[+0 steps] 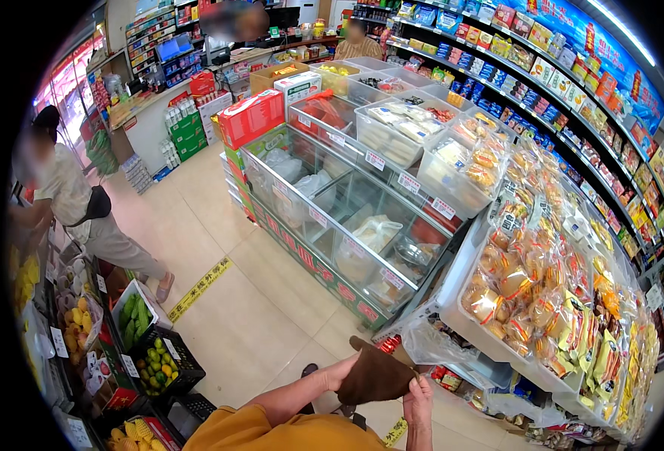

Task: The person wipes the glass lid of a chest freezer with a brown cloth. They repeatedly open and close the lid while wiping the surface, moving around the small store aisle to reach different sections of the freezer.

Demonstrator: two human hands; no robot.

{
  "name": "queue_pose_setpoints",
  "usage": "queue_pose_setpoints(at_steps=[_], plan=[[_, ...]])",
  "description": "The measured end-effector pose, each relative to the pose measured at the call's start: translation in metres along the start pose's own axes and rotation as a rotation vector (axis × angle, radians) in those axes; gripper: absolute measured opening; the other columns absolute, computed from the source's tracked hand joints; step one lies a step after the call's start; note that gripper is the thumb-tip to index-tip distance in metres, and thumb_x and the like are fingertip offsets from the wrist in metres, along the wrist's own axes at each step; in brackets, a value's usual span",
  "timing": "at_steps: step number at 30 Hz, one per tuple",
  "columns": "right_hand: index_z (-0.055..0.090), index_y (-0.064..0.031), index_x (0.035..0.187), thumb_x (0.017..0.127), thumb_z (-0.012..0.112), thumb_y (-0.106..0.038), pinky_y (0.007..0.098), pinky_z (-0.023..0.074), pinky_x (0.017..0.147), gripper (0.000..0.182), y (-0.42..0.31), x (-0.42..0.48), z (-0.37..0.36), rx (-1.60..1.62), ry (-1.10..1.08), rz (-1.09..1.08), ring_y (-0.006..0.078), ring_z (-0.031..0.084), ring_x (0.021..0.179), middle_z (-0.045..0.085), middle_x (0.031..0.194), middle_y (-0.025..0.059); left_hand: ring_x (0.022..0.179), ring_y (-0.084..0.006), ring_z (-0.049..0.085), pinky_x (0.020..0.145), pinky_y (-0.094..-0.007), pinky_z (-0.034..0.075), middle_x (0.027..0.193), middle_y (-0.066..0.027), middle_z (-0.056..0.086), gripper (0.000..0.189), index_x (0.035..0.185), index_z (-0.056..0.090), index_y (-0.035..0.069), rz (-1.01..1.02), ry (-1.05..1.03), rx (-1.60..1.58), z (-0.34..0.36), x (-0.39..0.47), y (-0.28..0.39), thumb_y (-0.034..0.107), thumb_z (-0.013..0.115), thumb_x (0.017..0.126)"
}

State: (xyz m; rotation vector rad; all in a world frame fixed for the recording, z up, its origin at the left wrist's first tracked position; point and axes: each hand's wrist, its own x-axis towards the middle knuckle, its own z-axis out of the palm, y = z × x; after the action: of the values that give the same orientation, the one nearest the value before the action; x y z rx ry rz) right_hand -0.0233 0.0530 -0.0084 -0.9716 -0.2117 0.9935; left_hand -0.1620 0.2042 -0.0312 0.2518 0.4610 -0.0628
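Note:
A dark brown cloth (pixel 377 375) is stretched between my two hands, just in front of my body. My left hand (pixel 339 374) goes behind or into its left side, so those fingers are hidden. With thumb and fingers, my right hand (pixel 418 396) pinches the cloth's right corner. Past the cloth, to the right, a clear plastic tray (pixel 512 352) is heaped with packaged buns (pixel 526 287). Beyond it stands a glass-sided display case (pixel 332 237) with plastic bags and a metal scoop or bowl (pixel 416 248) inside.
At lower left, crates hold green and yellow fruit (pixel 154 366), green vegetables (pixel 135 315) and netted fruit (pixel 137 434). A person (pixel 84 197) stands left by the produce; another person (pixel 359 42) is at the back. Packed shelves (pixel 512 84) curve along the right. A counter (pixel 140 101) lies beyond.

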Motion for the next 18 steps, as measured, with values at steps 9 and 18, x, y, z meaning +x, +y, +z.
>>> queue_pose_setpoints(at_steps=[9,18], plan=[[0.055,0.0025,0.094,0.08,0.055,-0.006,0.033,0.0419,0.087,0.016,-0.009,-0.03,-0.023,0.082,0.088,-0.091,0.0205,0.056,0.095,0.06,0.1,0.0127,0.112,-0.0182,0.047,0.094,-0.0325,0.037,0.125,-0.0091,0.048,0.049,0.121,0.045,0.001,-0.027,0.108,0.389,-0.037,-0.003,-0.013,0.036,0.051,0.087],[0.052,0.004,0.112,0.082,0.056,-0.01,0.031,0.0383,0.087,0.032,0.006,-0.039,-0.022,-0.349,0.288,-0.115,0.0192,0.05,0.098,0.056,0.105,0.0098,0.057,-0.0123,0.048,0.047,-0.0259,0.038,0.077,-0.0046,0.057,0.038,0.108,0.056,0.006,0.071,0.578,0.718,-0.077,0.01,-0.012,0.023,0.066,0.075]])
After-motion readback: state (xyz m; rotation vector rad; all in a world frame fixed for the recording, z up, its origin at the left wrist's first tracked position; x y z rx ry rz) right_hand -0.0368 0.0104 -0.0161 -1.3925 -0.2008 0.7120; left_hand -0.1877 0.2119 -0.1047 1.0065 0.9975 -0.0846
